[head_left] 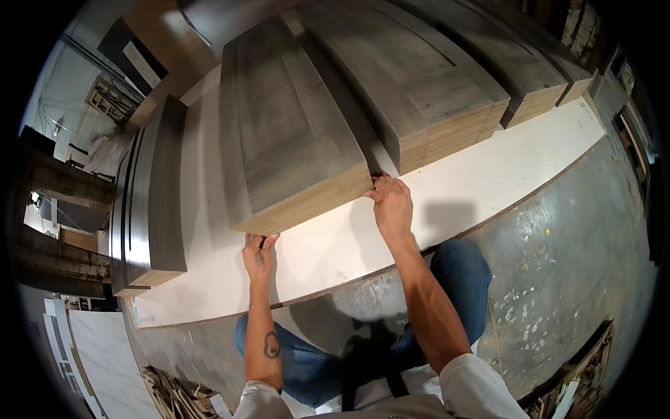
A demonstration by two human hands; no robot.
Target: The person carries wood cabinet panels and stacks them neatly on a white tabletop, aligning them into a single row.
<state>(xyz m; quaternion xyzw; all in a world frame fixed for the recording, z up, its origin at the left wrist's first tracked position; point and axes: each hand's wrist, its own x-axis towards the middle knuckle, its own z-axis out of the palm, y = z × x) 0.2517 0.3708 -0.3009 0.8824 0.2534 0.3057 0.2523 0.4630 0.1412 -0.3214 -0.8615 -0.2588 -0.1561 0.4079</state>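
Note:
A tall stack of grey wood-grain cabinet doors [286, 133] with recessed panels stands before me on a white board [335, 244], its pale, layered ends facing me. My left hand [259, 257] is closed at the stack's lower near-left corner, fingertips against the bottom edge. At the near-right corner, my right hand [392, 206] has its thumb and curled fingers around the edge of the same stack. Some of the fingertips are hidden by the wood. Across a narrow gap to the right is a second stack of doors [419, 84], which the right hand is close to.
More stacked grey panels [534, 80] stand at the far right, and a lower pile of dark panels [157, 202] at the left. My bent knees [460, 279] are just off the board's near edge. Wood scraps lie on the grey floor [551, 258] at both lower corners.

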